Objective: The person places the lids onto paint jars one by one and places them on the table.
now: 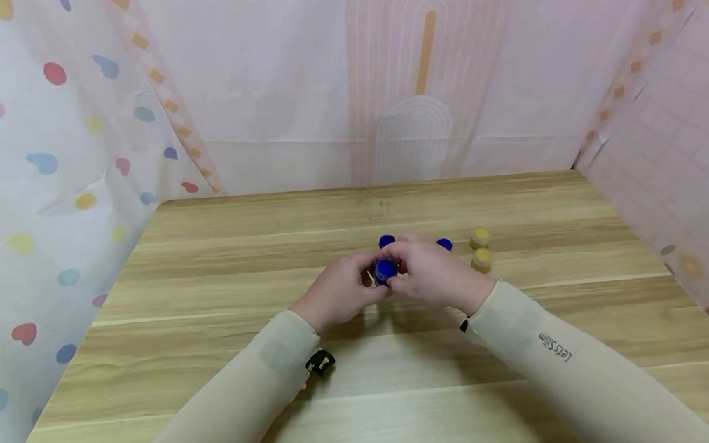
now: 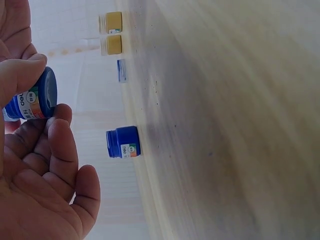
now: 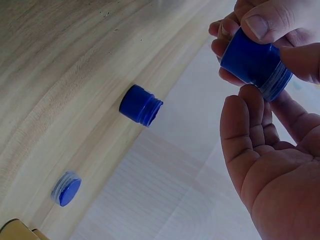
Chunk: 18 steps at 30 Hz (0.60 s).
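A small blue paint jar [image 1: 386, 271] is held upright between both hands, just above the table. My left hand [image 1: 343, 289] grips its body, the thumb [image 2: 22, 80] lying across the side near the label. From the other side my right hand [image 1: 435, 274] pinches the ridged, see-through-edged lid [image 3: 275, 82] at the top. Behind the hands a second blue jar [image 3: 137, 104] stands uncapped, its threaded neck bare. A loose blue lid [image 3: 66, 189] lies on the table to the right of that jar, partly behind my right hand in the head view.
Two yellow jars [image 1: 482, 260] stand one behind the other to the right of the hands. The wood-grain table [image 1: 371, 417] ends at patterned cloth walls [image 1: 272, 81] at the back and sides. A black wrist strap buckle [image 1: 320, 362] hangs under the left sleeve.
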{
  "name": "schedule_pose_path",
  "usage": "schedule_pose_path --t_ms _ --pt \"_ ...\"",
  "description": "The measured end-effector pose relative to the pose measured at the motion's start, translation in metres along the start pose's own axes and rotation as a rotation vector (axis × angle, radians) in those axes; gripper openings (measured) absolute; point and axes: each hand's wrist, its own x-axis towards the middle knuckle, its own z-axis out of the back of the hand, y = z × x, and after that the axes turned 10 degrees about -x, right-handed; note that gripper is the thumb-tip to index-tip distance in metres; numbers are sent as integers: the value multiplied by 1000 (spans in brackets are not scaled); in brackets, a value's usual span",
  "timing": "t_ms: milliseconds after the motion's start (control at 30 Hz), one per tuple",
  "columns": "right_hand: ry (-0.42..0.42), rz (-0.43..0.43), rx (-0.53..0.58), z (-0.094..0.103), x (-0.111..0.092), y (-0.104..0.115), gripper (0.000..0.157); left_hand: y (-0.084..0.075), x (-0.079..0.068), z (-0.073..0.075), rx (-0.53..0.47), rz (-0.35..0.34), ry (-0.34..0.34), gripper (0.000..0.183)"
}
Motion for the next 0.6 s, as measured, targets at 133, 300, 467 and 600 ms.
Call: schedule_pose_path --t_ms 133,300,467,600 --pt "-1 1 -9 0 -1 0 42 0 0 -1 0 5 -1 44" --pt "16 -2 8 0 -1 0 40 1 0 -2 3 15 0 30" --pt "35 -11 37 0 -1 0 39 1 1 -2 6 21 -2 26" --pt "37 -15 37 0 0 0 40 1 1 -1 7 16 -4 24"
